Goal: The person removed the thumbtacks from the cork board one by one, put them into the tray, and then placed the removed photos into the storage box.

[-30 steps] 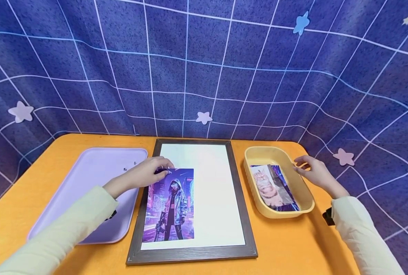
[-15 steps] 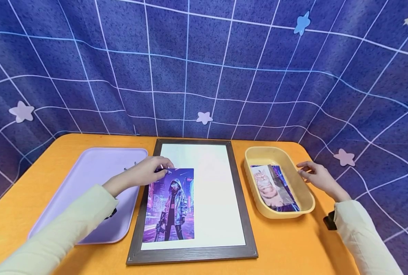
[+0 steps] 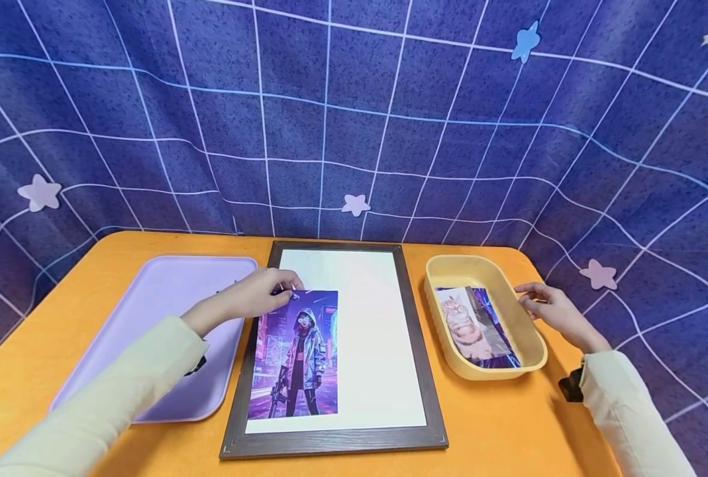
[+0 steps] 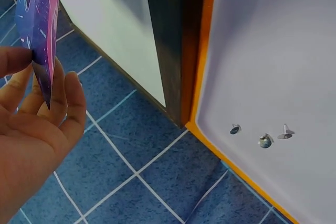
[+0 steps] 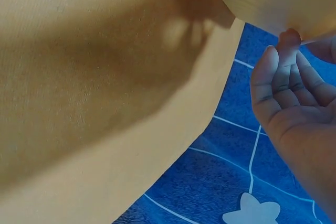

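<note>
My left hand (image 3: 265, 291) pinches the top left corner of a purple print (image 3: 297, 358) between thumb and fingers. The print shows a hooded figure in a neon city and overlaps the left part of a dark-framed whiteboard (image 3: 383, 344). By the thumb there is a small silvery spot. At the right, my right hand (image 3: 559, 315) has its fingertips at the outer right rim of a yellow bin (image 3: 529, 331), fingers loosely bent. Inside the bin lie a cat picture (image 3: 463, 328) and, partly hidden under it, another purple print (image 3: 499, 362).
A lilac tray (image 3: 169, 291) lies left of the whiteboard, partly covered by my left forearm. Metal thumbtacks (image 4: 265, 140) sit near its far edge. A dark blue curtain (image 3: 306, 132) with stars hangs behind the orange table (image 3: 479, 424).
My right hand has shifted slightly right and nearer along the bin's rim. The left hand and its print have stayed almost still.
</note>
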The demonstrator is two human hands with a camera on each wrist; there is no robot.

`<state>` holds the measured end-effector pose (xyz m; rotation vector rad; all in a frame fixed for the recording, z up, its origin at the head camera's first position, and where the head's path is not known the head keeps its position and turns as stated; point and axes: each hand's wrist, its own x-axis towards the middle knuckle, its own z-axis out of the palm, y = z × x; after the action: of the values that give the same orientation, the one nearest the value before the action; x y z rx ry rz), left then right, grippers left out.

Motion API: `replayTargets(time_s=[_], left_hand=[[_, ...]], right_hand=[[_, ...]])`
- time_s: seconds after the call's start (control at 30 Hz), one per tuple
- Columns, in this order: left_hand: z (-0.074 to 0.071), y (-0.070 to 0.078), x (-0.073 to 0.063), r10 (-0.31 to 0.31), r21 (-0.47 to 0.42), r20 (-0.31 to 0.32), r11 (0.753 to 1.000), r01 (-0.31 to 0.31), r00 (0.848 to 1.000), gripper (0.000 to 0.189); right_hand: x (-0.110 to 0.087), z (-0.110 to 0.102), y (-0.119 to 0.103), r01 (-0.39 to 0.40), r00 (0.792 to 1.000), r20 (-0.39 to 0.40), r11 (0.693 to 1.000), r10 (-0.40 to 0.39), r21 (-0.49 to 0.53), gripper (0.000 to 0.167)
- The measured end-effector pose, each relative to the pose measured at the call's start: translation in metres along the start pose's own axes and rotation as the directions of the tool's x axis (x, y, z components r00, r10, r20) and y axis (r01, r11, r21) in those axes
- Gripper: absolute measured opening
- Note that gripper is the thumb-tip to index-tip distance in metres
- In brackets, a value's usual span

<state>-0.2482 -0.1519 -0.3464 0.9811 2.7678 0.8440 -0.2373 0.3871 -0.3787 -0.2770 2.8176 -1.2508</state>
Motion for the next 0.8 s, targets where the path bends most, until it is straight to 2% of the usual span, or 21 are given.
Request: replayTargets(time_s=[0.27, 0.6, 0.8], left_hand=[[-0.005, 0.003, 0.005, -0.017, -0.008, -0.025, 1.000, 0.017, 1.000, 0.022], [-0.014, 0.015, 0.011, 0.021, 0.006, -0.078, 1.000, -0.021, 0.997, 0.020], [-0.019, 0.022, 0.017, 0.022, 0.026, -0.107, 0.999, -0.019, 0.994, 0.020]], right_hand=[[0.000, 0.001, 0.000, 0.013, 1.000, -0.021, 1.000, -0.013, 0.017, 0.033], [0.000, 0.002, 0.000, 0.007, 1.000, -0.026, 1.000, -0.006, 0.021, 0.033], [0.001, 0.003, 0.001, -0.013, 1.000, -0.018, 1.000, 0.013, 0.026, 0.034]])
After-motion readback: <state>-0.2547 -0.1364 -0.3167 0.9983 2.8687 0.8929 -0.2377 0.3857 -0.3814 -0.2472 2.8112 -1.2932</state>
